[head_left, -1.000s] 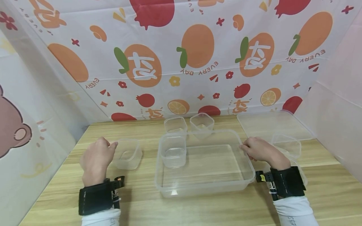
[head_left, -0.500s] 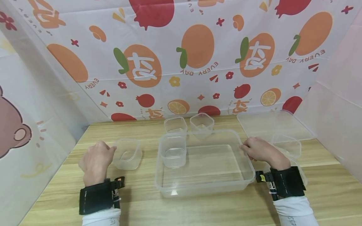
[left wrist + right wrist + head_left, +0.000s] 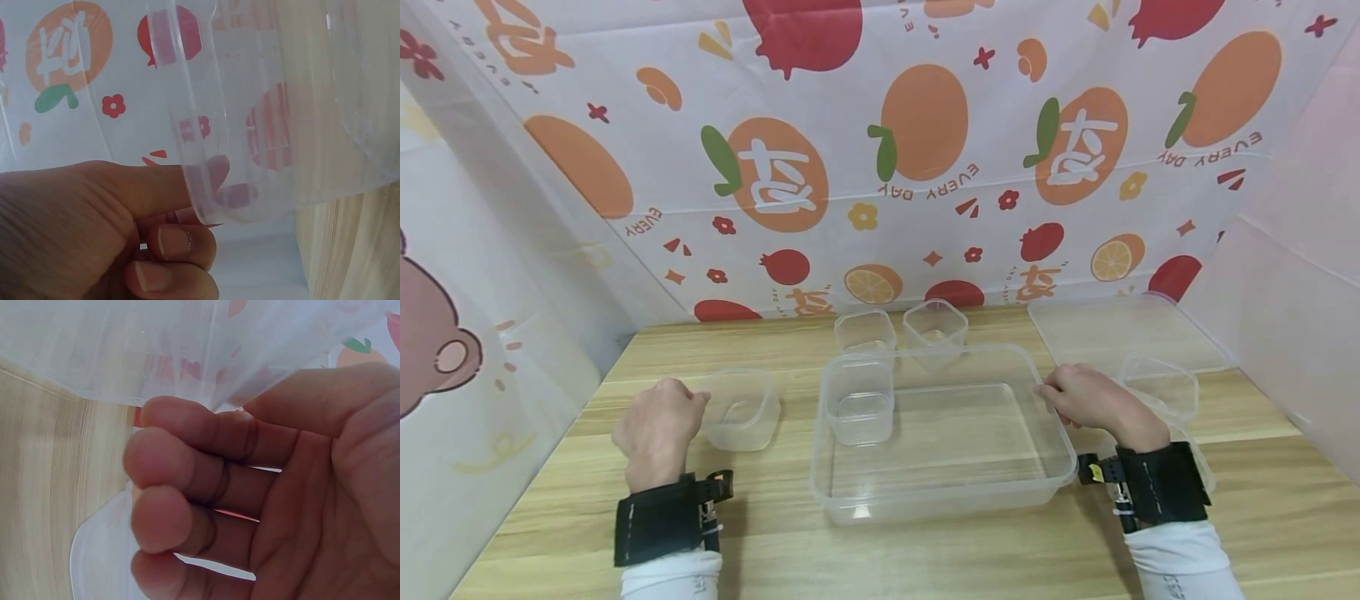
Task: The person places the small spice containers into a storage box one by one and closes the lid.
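My left hand (image 3: 658, 425) pinches the rim of a small clear plastic container (image 3: 743, 412) at the left of the table. In the left wrist view, the thumb lies inside that container's wall (image 3: 250, 112) and the other fingers (image 3: 172, 275) curl outside it. A large clear rectangular container (image 3: 955, 492) stands in the middle, and my right hand (image 3: 1093, 400) grips its right rim. The right wrist view has the right fingers (image 3: 165, 456) curled under this rim, thumb on the other side. Another small clear container (image 3: 861, 417) stands inside the large one, against its left end.
Two more small clear containers (image 3: 865, 329) stand behind the large one. A flat clear lid (image 3: 1120, 325) lies at the back right. Further clear pieces (image 3: 1168, 392) lie near the right forearm, which partly covers them. A fruit-print cloth (image 3: 925, 233) hangs behind the wooden table (image 3: 925, 567).
My left hand has lowered slightly and come a little to the right, and the small container has shifted slightly right with it. The right hand and large container stay in place.
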`<state>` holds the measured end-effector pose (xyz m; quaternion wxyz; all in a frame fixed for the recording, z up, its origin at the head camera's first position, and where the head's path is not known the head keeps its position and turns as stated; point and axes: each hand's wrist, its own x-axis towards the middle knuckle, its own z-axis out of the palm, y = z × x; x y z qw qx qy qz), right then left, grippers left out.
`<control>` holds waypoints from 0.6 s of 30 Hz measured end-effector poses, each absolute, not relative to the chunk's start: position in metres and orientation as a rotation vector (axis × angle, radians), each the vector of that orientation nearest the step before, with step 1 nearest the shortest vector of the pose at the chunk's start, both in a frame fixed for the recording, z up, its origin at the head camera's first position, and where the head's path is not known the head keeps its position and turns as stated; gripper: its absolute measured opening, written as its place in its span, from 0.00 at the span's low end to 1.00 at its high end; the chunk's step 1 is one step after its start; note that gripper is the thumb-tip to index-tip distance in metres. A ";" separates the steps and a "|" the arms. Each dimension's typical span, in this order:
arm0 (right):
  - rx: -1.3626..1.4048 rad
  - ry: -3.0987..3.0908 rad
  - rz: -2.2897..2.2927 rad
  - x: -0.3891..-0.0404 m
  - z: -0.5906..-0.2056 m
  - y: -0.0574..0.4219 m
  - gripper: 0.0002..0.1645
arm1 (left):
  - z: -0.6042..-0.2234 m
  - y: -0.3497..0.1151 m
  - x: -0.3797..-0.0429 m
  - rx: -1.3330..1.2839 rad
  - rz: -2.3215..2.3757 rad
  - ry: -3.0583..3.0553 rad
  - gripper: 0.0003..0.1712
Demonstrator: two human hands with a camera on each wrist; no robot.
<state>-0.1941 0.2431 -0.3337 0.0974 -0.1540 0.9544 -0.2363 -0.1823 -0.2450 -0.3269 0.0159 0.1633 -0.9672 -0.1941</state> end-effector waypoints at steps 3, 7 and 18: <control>-0.459 2.826 -0.699 -0.194 -0.334 0.244 0.25 | -0.327 -0.245 -0.184 0.507 -0.602 -3.012 0.22; -0.466 2.828 -0.696 -0.194 -0.333 0.244 0.25 | -0.327 -0.245 -0.185 0.513 -0.604 -3.034 0.22; -0.462 2.826 -0.709 -0.194 -0.334 0.244 0.26 | -0.327 -0.245 -0.186 0.484 -0.592 -3.064 0.20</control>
